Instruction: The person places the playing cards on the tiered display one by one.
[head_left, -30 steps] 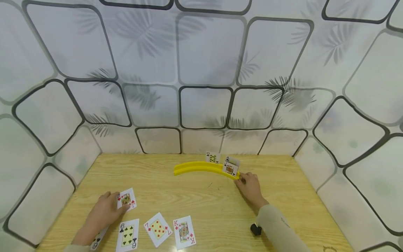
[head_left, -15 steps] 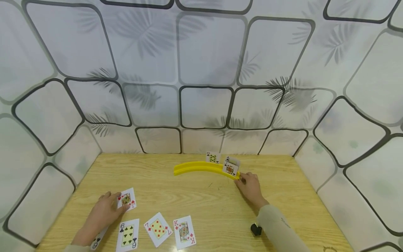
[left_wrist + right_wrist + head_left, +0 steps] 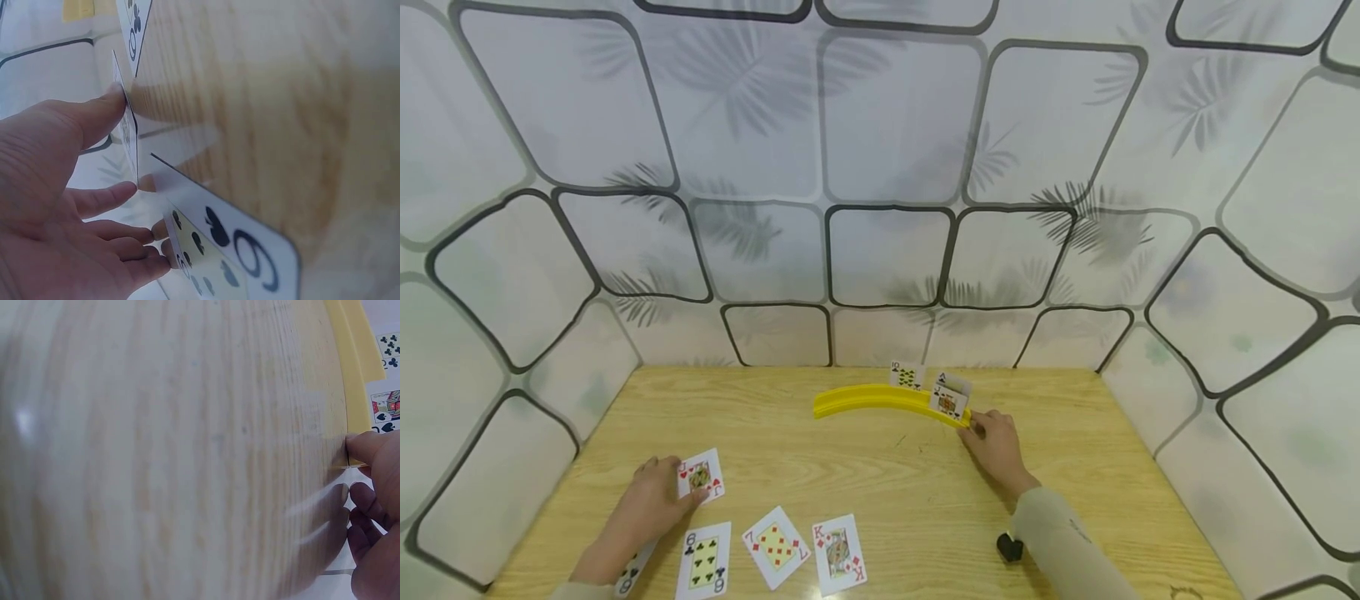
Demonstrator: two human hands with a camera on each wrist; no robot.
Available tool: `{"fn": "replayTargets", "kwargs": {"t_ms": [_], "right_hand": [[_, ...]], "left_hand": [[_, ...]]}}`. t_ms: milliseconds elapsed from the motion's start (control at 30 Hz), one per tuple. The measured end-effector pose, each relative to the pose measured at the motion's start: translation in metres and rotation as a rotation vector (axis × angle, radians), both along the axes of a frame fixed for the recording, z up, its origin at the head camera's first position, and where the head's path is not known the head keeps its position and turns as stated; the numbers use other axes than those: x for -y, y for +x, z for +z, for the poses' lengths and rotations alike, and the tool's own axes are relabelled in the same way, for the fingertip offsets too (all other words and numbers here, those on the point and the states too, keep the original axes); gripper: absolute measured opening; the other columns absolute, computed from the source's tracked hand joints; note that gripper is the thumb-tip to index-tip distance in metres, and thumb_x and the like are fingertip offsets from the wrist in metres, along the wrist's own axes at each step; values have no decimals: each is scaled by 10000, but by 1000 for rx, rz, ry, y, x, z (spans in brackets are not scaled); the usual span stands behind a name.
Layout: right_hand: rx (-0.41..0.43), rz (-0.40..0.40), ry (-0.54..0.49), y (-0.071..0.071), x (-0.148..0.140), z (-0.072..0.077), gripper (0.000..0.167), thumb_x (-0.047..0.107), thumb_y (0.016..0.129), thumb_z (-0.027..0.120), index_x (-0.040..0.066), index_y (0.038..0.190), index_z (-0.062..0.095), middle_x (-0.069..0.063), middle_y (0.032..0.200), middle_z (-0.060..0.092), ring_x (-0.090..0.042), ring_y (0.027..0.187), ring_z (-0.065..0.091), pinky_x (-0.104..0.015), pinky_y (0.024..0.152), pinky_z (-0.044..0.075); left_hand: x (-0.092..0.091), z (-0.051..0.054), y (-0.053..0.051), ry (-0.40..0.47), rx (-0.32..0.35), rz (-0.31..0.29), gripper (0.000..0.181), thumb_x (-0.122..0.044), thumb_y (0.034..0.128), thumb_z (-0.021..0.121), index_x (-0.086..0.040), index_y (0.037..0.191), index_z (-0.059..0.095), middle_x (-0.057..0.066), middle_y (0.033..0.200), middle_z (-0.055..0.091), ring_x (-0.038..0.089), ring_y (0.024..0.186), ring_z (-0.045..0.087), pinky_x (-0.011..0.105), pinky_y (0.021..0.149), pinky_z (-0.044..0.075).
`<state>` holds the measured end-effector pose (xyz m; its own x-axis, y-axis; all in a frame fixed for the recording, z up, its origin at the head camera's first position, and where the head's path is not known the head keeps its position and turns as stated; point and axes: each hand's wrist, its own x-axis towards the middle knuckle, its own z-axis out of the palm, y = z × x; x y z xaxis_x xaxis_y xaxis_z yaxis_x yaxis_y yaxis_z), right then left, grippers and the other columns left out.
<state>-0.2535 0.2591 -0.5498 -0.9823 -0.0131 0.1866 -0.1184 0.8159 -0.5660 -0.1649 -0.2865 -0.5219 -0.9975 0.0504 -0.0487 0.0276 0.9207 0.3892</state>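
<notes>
The left hand [image 3: 647, 502] pinches the jack of hearts [image 3: 702, 475] between thumb and index finger at the table's left; in the left wrist view that card [image 3: 130, 128] is seen nearly edge-on. My right hand [image 3: 997, 450] pinches the right end of the curved yellow holder [image 3: 872, 397], thumb on its near side, as the right wrist view of the holder [image 3: 355, 375] also shows. Upright in the holder stand a ten of clubs [image 3: 907, 376], a jack [image 3: 949, 402] and, behind the jack, an ace [image 3: 953, 382].
Face up near the front lie a six of clubs [image 3: 703, 560], a seven of diamonds [image 3: 777, 547] and a king of diamonds [image 3: 839, 553]. Another card [image 3: 634, 570] is partly under the left forearm. A small black object [image 3: 1010, 547] lies beside the right sleeve. Patterned walls surround the wooden table [image 3: 910, 483].
</notes>
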Motion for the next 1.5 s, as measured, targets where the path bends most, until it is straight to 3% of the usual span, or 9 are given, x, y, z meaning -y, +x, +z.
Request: {"fn": "replayTargets", "kwargs": {"t_ms": [333,600,767,933,1067,1167,1267,1367,1500], "right_hand": [[6,5,-20,1,1,2,493,218,975,765,-71,1359,657,-123,991,640,-289,960,507,-361,781,426],[8,0,-8,1,0,1,490,212,979,760,-79,1359,652,-123,1001,641,-277,949,501,-352,776,426],[9,1,-11,1,0,2,499,220,976,763,-77,1361,652,-128,997,639,-285,951,503,-361,780,425],[1,-1,-13,1,0,2,502,225,974,764,-80,1357,653,-126,995,638,-281,947,504,-359,780,426],[-5,1,-12,1,0,2,491,220,975,762,-75,1354,658,-136,996,643,-288,942,507,-361,776,425],[1,0,-9,1,0,1,490,221,979,759,-72,1358,657,-139,1008,645,-292,951,508,-364,783,429],[10,-3,-10,1,0,0,492,221,977,762,-67,1363,656,-138,1016,648,-290,959,509,-366,792,431],[15,-5,-6,1,0,0,489,218,979,761,-67,1362,656,-135,1018,650,-285,957,508,-367,791,433],[22,-10,-5,1,0,1,487,221,978,761,-57,1365,658,-140,1031,651,-287,963,509,-372,798,436]], "left_hand": [[-1,4,0,4,-3,-10,877,-442,908,813,249,1334,479,491,1299,534,727,1268,426,782,1059,401],[-1,4,-2,65,-20,26,842,-361,868,867,244,1287,459,424,1183,579,596,1120,558,702,956,518],[-4,5,-1,138,-32,68,864,-304,840,897,192,1336,393,478,1259,520,626,1114,581,715,961,518],[-10,6,0,193,-50,86,832,-225,891,850,155,1402,314,535,1401,420,679,1182,548,731,999,493],[-14,5,1,245,-127,97,651,-99,946,763,121,1373,324,509,1374,490,613,1030,656,571,816,605],[-15,3,0,289,-223,83,496,-18,972,707,83,1323,370,445,1258,623,536,925,716,434,650,601],[-15,4,-1,350,-296,54,397,32,979,688,48,1280,429,354,1129,727,476,937,752,307,605,591],[-15,6,-2,449,-281,34,367,43,989,677,25,1279,453,273,1026,771,324,834,783,236,568,555],[-16,11,-4,557,-218,18,351,39,994,676,11,1286,484,233,1017,769,125,795,775,231,623,599]]}}
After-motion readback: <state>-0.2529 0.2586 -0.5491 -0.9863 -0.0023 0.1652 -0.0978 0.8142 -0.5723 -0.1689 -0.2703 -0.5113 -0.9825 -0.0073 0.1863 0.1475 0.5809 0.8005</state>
